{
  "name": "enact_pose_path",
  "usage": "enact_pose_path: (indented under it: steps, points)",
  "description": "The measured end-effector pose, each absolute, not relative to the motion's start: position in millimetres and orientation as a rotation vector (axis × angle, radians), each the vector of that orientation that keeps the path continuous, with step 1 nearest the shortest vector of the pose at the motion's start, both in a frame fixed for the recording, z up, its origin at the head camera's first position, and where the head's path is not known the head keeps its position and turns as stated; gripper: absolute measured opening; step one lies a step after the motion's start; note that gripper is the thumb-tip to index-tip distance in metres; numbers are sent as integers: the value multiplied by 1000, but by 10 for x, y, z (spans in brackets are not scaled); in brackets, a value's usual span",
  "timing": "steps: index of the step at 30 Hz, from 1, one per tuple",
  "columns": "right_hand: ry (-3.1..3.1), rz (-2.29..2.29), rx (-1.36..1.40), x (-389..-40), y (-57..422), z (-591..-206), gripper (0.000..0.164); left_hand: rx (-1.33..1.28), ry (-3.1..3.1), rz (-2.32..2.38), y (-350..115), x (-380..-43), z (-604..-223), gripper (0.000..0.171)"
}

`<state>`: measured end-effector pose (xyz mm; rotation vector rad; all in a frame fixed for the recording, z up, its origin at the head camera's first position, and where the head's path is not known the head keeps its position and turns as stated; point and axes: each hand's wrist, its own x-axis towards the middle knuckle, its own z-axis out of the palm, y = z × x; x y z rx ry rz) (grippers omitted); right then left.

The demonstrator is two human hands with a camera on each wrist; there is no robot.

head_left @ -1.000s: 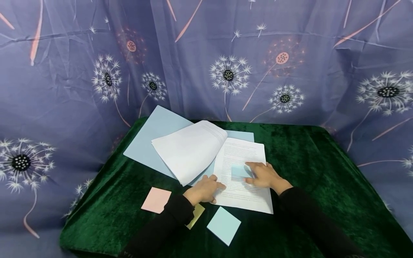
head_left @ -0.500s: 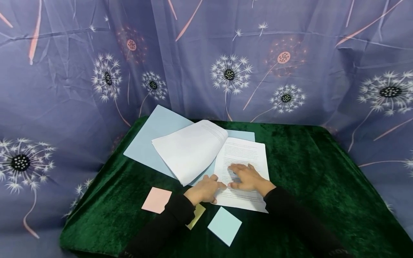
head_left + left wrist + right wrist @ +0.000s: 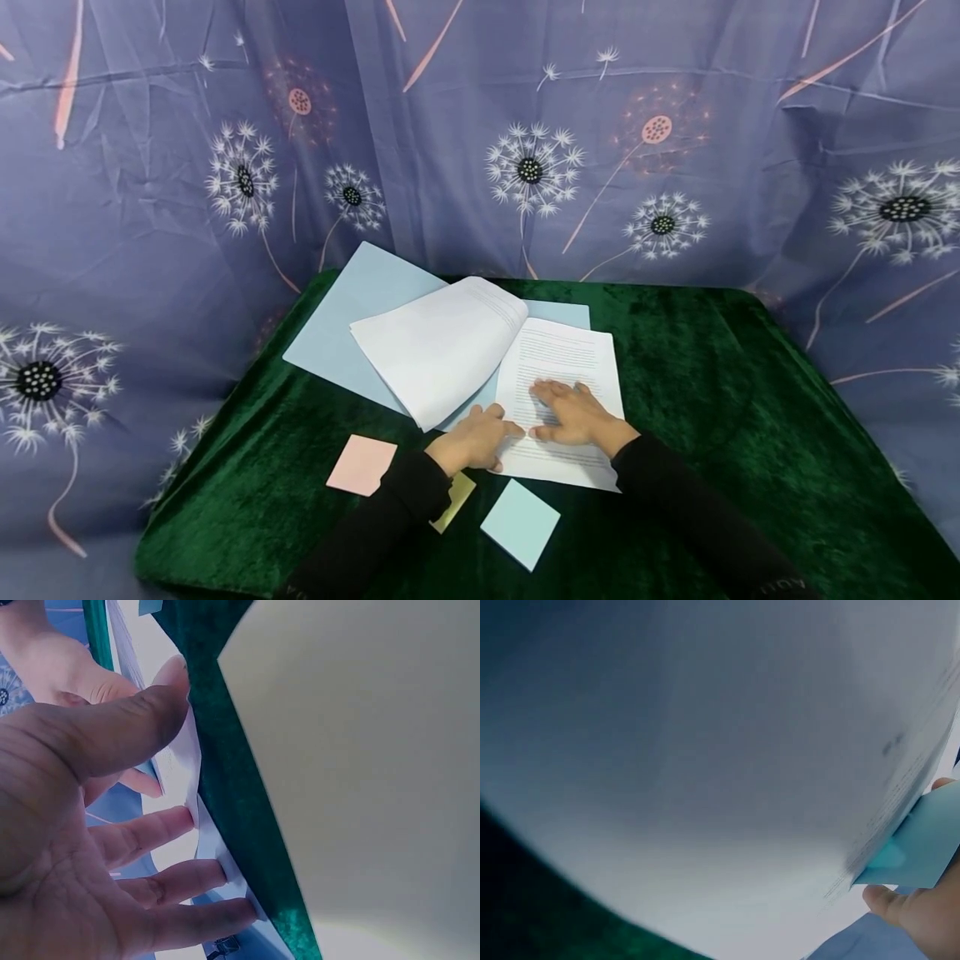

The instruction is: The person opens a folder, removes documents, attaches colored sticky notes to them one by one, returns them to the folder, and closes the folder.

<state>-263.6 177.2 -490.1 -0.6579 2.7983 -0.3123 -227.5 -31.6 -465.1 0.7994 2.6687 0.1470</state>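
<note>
An opened stapled-looking document has its printed page (image 3: pixel 570 346) on the right and turned pages (image 3: pixel 442 342) folded to the left. My left hand (image 3: pixel 476 439) rests at the lower left edge of the printed page, fingers spread; the left wrist view shows its fingertips (image 3: pixel 238 907) touching paper. Palm down on the middle of the page lies my right hand (image 3: pixel 576 417), fingers extended. A light blue sticky note (image 3: pixel 919 836) shows against the page in the right wrist view, with part of a hand behind it; the right hand hides it in the head view.
Beneath the document is a light blue folder (image 3: pixel 352 325) on a green velvet cloth (image 3: pixel 697 375). Nearer the front lie a pink note pad (image 3: pixel 362 465), a partly hidden yellow pad (image 3: pixel 453 502) and a pale teal pad (image 3: pixel 521 523). A dandelion-print curtain (image 3: pixel 435 150) hangs behind.
My right hand has moved left across the page and come to lie over the light blue note, which was visible a second ago. My left hand has stayed put.
</note>
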Motion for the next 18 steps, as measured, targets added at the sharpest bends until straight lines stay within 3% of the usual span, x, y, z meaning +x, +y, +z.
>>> enact_pose_path:
  steps: [18]
  points:
    - [2877,-356,-623,-2557,2263,-4924,74,806,2667,163,-310,-2260,-4627,60]
